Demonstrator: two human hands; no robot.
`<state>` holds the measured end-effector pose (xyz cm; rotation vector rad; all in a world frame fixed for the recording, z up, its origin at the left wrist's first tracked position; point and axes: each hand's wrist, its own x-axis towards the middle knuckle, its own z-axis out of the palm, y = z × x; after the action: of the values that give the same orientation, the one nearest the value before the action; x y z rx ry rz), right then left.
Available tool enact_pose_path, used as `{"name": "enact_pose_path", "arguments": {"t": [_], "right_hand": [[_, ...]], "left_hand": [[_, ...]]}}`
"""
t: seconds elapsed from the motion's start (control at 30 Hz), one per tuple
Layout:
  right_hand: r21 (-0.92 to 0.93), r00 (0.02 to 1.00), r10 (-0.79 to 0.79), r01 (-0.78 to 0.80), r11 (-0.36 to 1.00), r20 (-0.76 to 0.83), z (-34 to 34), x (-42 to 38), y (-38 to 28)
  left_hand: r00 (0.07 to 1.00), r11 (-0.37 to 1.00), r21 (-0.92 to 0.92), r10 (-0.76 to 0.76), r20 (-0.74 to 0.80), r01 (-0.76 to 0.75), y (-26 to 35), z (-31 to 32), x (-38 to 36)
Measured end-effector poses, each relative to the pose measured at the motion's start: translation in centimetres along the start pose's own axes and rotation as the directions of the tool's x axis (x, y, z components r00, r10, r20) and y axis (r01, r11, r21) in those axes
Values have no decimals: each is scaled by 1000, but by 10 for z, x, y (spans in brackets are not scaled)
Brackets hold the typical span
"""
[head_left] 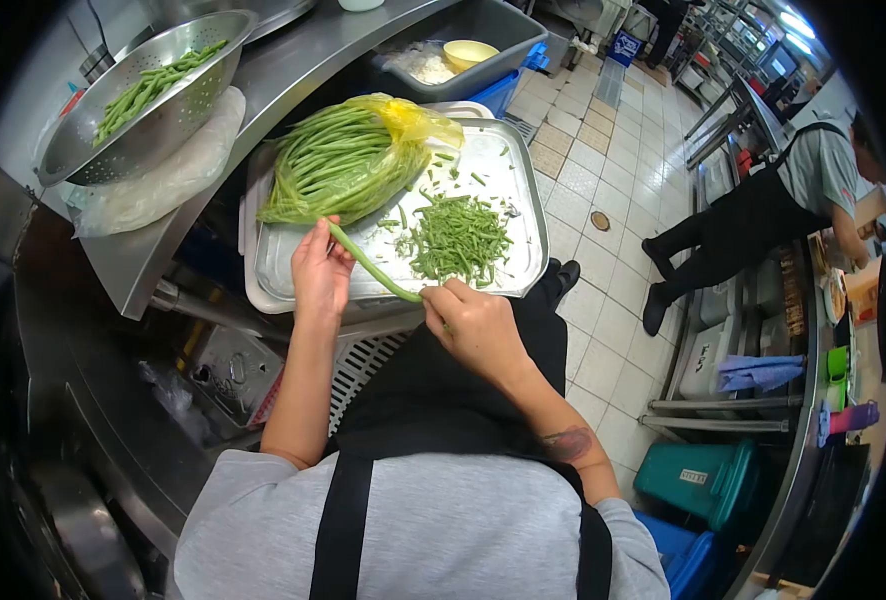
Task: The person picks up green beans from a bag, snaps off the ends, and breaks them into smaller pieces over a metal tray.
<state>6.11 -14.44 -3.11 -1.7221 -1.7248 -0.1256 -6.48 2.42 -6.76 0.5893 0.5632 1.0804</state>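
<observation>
A long green bean stretches between my two hands over the near edge of a metal tray. My left hand pinches its upper left end. Around its lower right end my right hand is closed, with the fingertips partly hidden. Behind my left hand, a yellowish plastic bag full of long green beans lies on the tray. To the right of the bag is a pile of short green bean trimmings, with loose bits scattered around it.
A metal colander holding cut beans stands on the steel counter at upper left. Beyond the tray sits a grey tub with a yellow bowl. Another person works at the right-hand counter. A teal bin stands at lower right.
</observation>
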Motion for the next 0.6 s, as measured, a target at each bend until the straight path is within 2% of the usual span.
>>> {"name": "enact_pose_path", "arguments": {"t": [0.07,0.13,0.17,0.23,0.27,0.33,0.37,0.43,0.47,0.53,0.57,0.6], "right_hand": [[-20,999,-14,14,1000,31,-2,-2,0],[-1,995,-88,88,996,52,-5,-3,-4],[0,995,-88,88,996,52,-6,-3,-6],[101,989,-130,122,987,77,-9,-4,-11],[100,989,-127,119,988,76,-11,-4,-12],[200,976,-170,141,970,137,-15,-4,-13],[200,976,-169,140,970,137,-16,-3,-13],[376,967,-201,129,918,158,-18,-1,-13],[375,967,-199,128,918,158,-18,0,-12],[538,956,-164,8,843,243,-18,2,-11],[536,956,-162,6,844,244,-15,2,-8],[568,953,-160,-14,823,256,-10,2,-5]], "left_hand": [[1000,1000,11,-1,8,1,1,2,-1],[995,989,115,-97,39,92,2,2,-2],[995,989,117,-97,39,92,2,2,-1],[972,975,133,-193,132,176,0,1,0],[972,975,135,-196,133,178,-2,0,0],[904,941,122,-338,262,317,-6,-1,1],[903,940,123,-340,262,318,-9,-2,1],[810,880,66,-461,362,471,-15,1,-2],[789,858,42,-489,372,512,-17,3,-5],[777,854,54,-495,389,517,-19,7,-10],[766,852,65,-498,405,519,-20,8,-11],[712,846,76,-489,503,527,-21,11,-11]]}}
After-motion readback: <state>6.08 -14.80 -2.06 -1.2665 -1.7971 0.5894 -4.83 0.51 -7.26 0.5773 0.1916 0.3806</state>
